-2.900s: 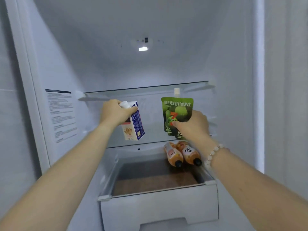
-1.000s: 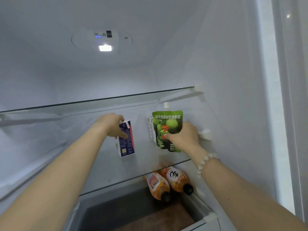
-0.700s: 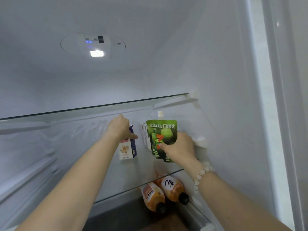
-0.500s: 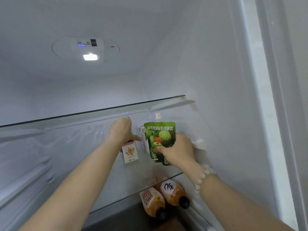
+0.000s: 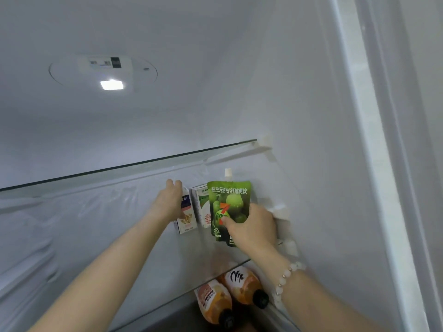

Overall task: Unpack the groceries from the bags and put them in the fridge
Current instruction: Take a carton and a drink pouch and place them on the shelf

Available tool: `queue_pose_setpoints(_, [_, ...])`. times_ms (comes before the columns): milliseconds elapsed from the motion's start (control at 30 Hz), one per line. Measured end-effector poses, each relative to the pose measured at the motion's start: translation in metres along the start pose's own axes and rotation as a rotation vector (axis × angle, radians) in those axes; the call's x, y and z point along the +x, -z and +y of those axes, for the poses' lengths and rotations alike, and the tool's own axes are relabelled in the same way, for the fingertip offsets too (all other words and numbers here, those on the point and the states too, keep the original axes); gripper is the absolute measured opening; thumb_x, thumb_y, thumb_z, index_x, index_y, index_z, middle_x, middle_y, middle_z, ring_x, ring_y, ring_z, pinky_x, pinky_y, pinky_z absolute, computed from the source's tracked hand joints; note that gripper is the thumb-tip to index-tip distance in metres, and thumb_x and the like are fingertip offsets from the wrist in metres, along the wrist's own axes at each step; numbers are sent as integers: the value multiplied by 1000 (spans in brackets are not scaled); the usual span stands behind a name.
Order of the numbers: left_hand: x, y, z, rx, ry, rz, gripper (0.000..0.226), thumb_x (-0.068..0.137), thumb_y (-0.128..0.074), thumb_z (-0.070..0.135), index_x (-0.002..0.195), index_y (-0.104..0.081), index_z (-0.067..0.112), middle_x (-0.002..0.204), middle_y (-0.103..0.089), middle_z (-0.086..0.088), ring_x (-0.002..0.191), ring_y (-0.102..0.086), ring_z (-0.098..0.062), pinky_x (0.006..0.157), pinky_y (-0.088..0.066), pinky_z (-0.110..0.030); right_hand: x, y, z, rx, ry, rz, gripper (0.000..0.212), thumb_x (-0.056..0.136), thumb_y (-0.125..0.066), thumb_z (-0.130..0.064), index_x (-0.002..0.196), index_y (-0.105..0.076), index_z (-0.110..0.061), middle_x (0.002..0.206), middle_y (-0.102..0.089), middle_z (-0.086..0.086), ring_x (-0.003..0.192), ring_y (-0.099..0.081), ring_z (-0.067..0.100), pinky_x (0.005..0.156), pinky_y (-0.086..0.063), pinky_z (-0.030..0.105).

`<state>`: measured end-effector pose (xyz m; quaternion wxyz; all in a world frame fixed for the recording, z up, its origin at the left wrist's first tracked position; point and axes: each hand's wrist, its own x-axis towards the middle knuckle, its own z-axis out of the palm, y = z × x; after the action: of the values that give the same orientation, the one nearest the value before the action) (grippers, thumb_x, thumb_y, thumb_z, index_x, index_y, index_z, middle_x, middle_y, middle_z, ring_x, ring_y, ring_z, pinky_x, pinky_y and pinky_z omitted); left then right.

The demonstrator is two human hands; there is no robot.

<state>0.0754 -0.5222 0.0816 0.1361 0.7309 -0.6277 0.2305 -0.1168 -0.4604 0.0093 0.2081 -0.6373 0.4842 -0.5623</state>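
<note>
Green pouch [image 5: 227, 202], gripped upright in right hand [image 5: 251, 227]; small carton [image 5: 186, 218] clasped by left hand [image 5: 167, 202], second carton [image 5: 201, 208] between hands; risk: unsupported soft pouch may slump on release, toppling both.

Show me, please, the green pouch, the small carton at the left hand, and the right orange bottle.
green pouch [image 5: 230, 197]: head view, upper front face.
small carton [image 5: 188, 225]: head view, lower front panel.
right orange bottle [image 5: 237, 276]: head view, white label.

A square lamp [image 5: 112, 85] glows in the white ceiling [image 5: 191, 44] above a glass shelf [image 5: 119, 167].
</note>
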Motion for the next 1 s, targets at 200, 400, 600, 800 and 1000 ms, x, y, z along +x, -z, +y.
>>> queue_pose_setpoints(200, [15, -6, -7, 38, 1, -18, 77, 67, -84, 24, 124, -36, 6, 124, -39, -15, 103, -57, -33, 78, -49, -34, 3, -4, 4, 22, 25, -19, 15, 77, -72, -36, 78, -60, -28, 76, -60, -13, 78, -62, 9, 66, -47, 20])
queue_pose_setpoints(400, [14, -5, -14, 85, -4, -49, 105, 65, -83, 40, 143, -19, 11, 136, -35, -12, 111, -55, -31, 83, -51, -39, 7, -7, 5, 24, 18, -52, 21, 77, -72, -38, 92, -66, -25, 91, -69, -9, 86, -64, 12, 73, -54, 27])
queue_pose_setpoints(600, [-4, 34, -25, -212, -88, -73, 108, 65, -83, 39, 148, -15, 22, 149, -29, -1, 123, -46, -20, 96, -44, -33, 6, -6, 4, 6, 41, -61, 33, 78, -72, -37, 107, -62, -24, 104, -66, -7, 96, -62, 14, 74, -47, 21])
queue_pose_setpoints(800, [-41, 46, -5, -766, -106, -351, 92, 71, -80, 17, 144, -24, 25, 129, -49, 4, 111, -51, -11, 85, -44, -19, 8, -7, 3, 152, 29, -150, 36, 71, -79, -29, 98, -56, -27, 95, -61, -8, 95, -61, 12, 83, -50, 26])
queue_pose_setpoints(1000, [-58, 45, -1, -754, -75, -296, 56, 68, -83, 16, 114, -53, 24, 99, -62, 10, 94, -61, -12, 75, -50, -17, 10, -11, 6, 175, 25, -274, 38, 71, -78, -31, 100, -53, -32, 104, -67, -4, 100, -64, 17, 90, -52, 40])
